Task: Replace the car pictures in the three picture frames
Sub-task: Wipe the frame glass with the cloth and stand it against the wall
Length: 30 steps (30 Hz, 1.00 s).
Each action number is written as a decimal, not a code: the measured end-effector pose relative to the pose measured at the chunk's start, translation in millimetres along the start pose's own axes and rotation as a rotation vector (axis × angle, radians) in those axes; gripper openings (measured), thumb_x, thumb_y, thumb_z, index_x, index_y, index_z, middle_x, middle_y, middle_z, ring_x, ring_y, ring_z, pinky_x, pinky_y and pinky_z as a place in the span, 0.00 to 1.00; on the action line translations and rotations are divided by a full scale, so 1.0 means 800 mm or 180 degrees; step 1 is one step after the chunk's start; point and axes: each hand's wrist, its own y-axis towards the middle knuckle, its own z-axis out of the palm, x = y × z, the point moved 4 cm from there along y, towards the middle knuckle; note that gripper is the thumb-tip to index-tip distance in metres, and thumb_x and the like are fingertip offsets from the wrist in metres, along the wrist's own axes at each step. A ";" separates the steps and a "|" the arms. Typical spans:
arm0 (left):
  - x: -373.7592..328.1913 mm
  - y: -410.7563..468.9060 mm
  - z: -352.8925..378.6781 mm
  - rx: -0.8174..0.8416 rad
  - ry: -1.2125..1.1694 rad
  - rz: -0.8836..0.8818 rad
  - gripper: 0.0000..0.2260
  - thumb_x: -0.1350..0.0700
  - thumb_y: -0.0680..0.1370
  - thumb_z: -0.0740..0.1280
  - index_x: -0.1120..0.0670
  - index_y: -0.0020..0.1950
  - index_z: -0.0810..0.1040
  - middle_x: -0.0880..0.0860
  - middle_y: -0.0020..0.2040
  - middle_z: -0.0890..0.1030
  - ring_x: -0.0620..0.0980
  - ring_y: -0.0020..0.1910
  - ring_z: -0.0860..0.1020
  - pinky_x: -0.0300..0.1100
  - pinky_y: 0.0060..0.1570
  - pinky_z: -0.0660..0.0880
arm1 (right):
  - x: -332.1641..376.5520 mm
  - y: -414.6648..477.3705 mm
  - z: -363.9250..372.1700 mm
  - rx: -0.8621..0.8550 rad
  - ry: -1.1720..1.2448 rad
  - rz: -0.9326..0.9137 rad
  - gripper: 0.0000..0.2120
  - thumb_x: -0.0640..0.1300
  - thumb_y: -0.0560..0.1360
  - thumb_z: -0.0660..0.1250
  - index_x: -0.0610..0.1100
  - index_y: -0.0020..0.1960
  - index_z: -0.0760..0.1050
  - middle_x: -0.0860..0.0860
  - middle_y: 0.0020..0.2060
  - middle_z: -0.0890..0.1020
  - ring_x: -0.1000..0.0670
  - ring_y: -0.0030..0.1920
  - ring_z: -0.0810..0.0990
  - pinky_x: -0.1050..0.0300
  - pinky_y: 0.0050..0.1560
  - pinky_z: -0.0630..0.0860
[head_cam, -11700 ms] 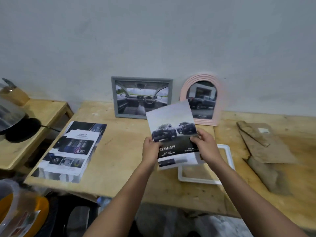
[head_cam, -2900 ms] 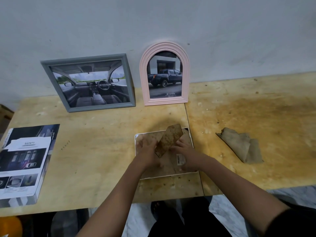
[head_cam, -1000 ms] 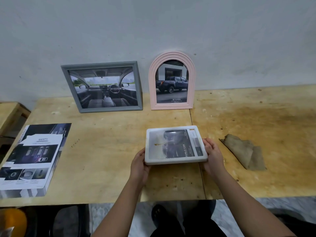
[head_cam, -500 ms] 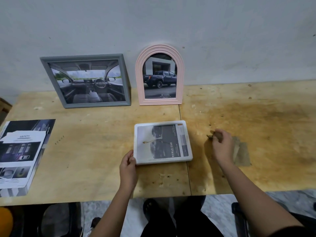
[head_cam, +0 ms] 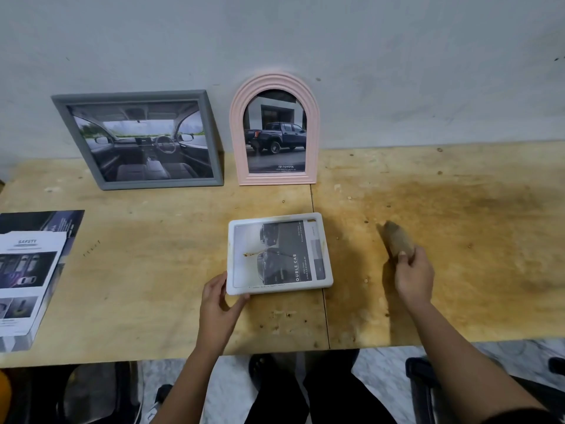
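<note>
A white picture frame [head_cam: 326, 249] lies face up on the wooden table [head_cam: 153, 270], holding a dark car picture with "DOUBLE CAB" text. My left hand [head_cam: 218, 304] grips its near left corner. To the right, my right hand [head_cam: 412, 276] holds a brown cloth [head_cam: 397, 241] lifted just above the table. At the back, a grey frame [head_cam: 211, 139] with a car interior picture and a pink arched frame [head_cam: 312, 123] with a pickup picture lean against the wall.
A stack of car brochures [head_cam: 27, 270] lies at the table's left edge. The table's right half is stained. The near table edge runs just below my wrists, with my legs and dark stools beneath.
My right hand has picked the brown cloth up off the table. My left hand keeps hold of the white frame's corner; the frame has stayed flat in place.
</note>
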 end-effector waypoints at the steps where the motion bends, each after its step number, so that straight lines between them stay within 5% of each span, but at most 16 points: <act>1: 0.000 -0.001 -0.002 -0.0052 -0.0003 -0.0007 0.21 0.57 0.72 0.72 0.48 0.63 0.74 0.46 0.60 0.73 0.44 0.59 0.73 0.37 0.58 0.72 | 0.002 0.001 -0.001 0.0041 0.0468 0.0327 0.13 0.44 0.81 0.56 0.37 0.59 0.71 0.40 0.50 0.76 0.39 0.49 0.74 0.51 0.44 0.68; 7: 0.004 -0.012 -0.014 -0.0283 -0.0251 -0.0111 0.12 0.58 0.75 0.68 0.51 0.58 0.80 0.47 0.55 0.80 0.42 0.54 0.78 0.35 0.55 0.74 | 0.036 -0.001 0.016 0.0518 0.2408 0.1264 0.15 0.44 0.81 0.56 0.36 0.64 0.69 0.40 0.58 0.76 0.40 0.56 0.76 0.50 0.54 0.72; 11: 0.000 -0.011 -0.015 -0.0476 -0.0252 -0.0169 0.09 0.59 0.77 0.66 0.51 0.56 0.80 0.48 0.49 0.79 0.40 0.46 0.77 0.28 0.46 0.73 | 0.076 -0.002 0.039 0.0901 0.2585 0.1370 0.17 0.45 0.82 0.53 0.39 0.67 0.67 0.41 0.58 0.76 0.38 0.57 0.76 0.40 0.59 0.74; 15: 0.001 -0.004 -0.011 -0.0586 -0.0111 -0.0385 0.10 0.60 0.76 0.67 0.55 0.56 0.81 0.53 0.48 0.78 0.45 0.45 0.77 0.29 0.47 0.72 | 0.123 0.005 0.048 0.0649 0.1344 0.0788 0.16 0.45 0.82 0.52 0.39 0.66 0.66 0.39 0.62 0.73 0.37 0.59 0.73 0.43 0.58 0.73; 18: 0.003 0.002 -0.011 -0.0627 0.0046 -0.0503 0.11 0.61 0.75 0.69 0.59 0.57 0.80 0.53 0.48 0.78 0.45 0.44 0.76 0.22 0.42 0.69 | 0.162 -0.003 0.050 0.0370 0.0484 -0.0251 0.15 0.43 0.82 0.52 0.37 0.64 0.67 0.37 0.55 0.76 0.37 0.54 0.75 0.53 0.44 0.67; 22: 0.006 0.005 -0.013 -0.0604 0.0214 -0.0482 0.09 0.60 0.74 0.69 0.58 0.54 0.81 0.50 0.46 0.77 0.44 0.44 0.75 0.20 0.40 0.67 | 0.194 -0.022 0.099 0.0834 -0.0496 -0.1320 0.14 0.42 0.80 0.53 0.42 0.65 0.66 0.40 0.48 0.80 0.40 0.43 0.76 0.53 0.38 0.68; 26: 0.009 0.009 -0.015 -0.0525 0.0161 -0.0561 0.10 0.59 0.74 0.70 0.58 0.54 0.81 0.51 0.48 0.79 0.44 0.44 0.76 0.19 0.40 0.68 | 0.210 -0.054 0.139 0.0963 -0.1933 -0.1829 0.16 0.39 0.76 0.55 0.45 0.64 0.67 0.42 0.57 0.78 0.38 0.55 0.75 0.47 0.54 0.71; 30: 0.012 0.015 -0.018 -0.0403 0.0039 -0.0626 0.10 0.60 0.72 0.71 0.58 0.53 0.82 0.51 0.47 0.80 0.40 0.40 0.76 0.19 0.40 0.69 | 0.224 -0.072 0.150 0.0922 -0.2380 -0.1797 0.18 0.38 0.77 0.55 0.43 0.67 0.64 0.42 0.65 0.71 0.39 0.66 0.68 0.51 0.58 0.68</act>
